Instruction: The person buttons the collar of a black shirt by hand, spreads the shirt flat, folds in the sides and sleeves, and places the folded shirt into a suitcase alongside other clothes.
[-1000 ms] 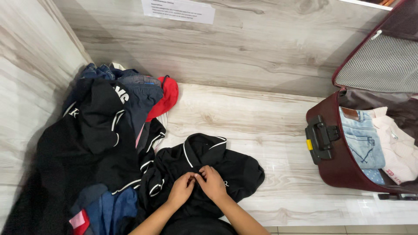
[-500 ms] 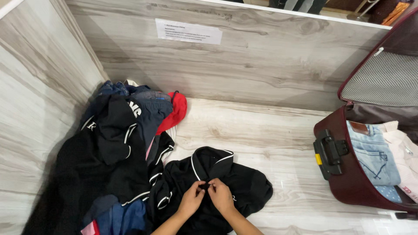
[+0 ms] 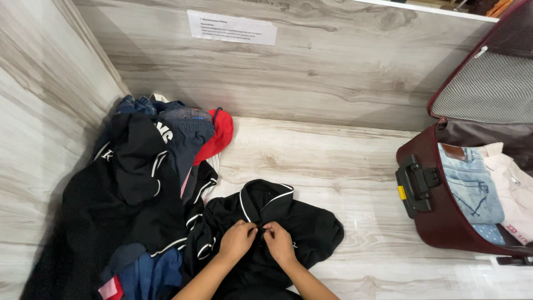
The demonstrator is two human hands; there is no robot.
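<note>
The person's left hand [image 3: 237,240] and right hand [image 3: 279,243] meet at the front opening of a black shirt [image 3: 266,222] with white piping, which lies crumpled on the worktop [image 3: 333,161] just below its collar. Both grips pinch the placket between fingertips, seemingly at a button; doing this well calls for holding the two edges flat and level so the fabric does not bunch. A heap of dark clothes [image 3: 133,189] touches the shirt on the left and crowds its sleeve. An open maroon suitcase [image 3: 438,222] holding jeans [image 3: 469,183] sits well apart on the right.
</note>
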